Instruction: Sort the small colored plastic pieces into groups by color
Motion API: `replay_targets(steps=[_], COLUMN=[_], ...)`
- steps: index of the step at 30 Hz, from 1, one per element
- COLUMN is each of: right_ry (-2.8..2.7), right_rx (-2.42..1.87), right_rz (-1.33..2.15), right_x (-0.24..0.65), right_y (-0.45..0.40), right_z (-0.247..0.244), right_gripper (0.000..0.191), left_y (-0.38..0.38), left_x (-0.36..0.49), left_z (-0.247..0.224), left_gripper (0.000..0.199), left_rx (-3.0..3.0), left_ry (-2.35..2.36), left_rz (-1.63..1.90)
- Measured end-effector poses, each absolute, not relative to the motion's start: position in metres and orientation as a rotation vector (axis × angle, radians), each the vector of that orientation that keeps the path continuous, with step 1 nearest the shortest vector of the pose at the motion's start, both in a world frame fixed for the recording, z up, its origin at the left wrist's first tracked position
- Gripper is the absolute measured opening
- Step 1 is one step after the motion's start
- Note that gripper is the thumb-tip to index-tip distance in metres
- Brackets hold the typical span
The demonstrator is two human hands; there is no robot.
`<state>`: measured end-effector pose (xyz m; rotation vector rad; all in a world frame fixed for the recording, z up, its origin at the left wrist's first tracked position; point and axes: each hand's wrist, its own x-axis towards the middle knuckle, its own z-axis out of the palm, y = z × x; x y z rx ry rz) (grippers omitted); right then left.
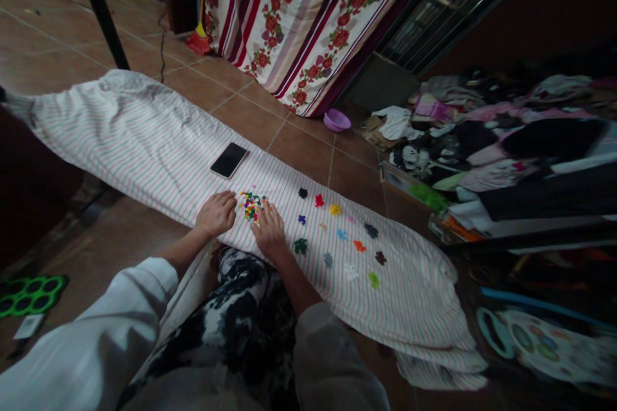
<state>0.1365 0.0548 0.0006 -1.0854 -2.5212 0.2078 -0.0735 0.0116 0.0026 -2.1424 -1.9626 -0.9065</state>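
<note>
A mixed heap of small multicoloured pieces (249,205), perhaps beads, lies on the striped cloth (159,135) between my hands. My left hand (216,213) rests on the cloth at the heap's left edge, its fingers slightly bent and side by side, gripping nothing I can see. My right hand (270,231) reaches over the heap's right edge with its fingers apart, the tips touching the pieces. To the right, several small single-colour piles are spread out, among them a red pile (319,200), a yellow pile (335,209), a dark green pile (301,246) and an orange pile (359,246).
A phone (230,160) lies on the cloth beyond the heap. Across the tiled floor stand a purple bowl (337,120) and a broom (198,40) by a flowered curtain (308,19). Heaped clothes (482,122) fill the right side.
</note>
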Motion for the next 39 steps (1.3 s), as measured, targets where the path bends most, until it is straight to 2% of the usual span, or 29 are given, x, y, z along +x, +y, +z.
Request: replay_targets(steps=[11,21,28,39], right_ry=[-2.645,-2.655,-2.556,-2.564], right_rx=[-1.08,-1.103,-1.219,-1.077], right_rz=[0.22,-0.003,-0.025,-0.008], right_x=[0.145,0.121,0.116,0.113], right_y=[0.029,0.044,0.063,0.057], right_z=[0.01,0.008,0.003,0.002], right_gripper=[0.054,0.053,0.051,0.049], left_y=[0.012,0.013,0.012,0.012], left_x=[-0.074,-0.074,-0.074,-0.072], left_z=[0.001,-0.002,0.0,0.001], left_gripper=[0.03,0.029,0.029,0.031], left_rx=[-2.122,-2.114,-2.11,-2.12], left_ry=[-1.936,-1.885,-1.907,-1.94], left_rz=[-0.896,-0.875,-0.901,-0.864])
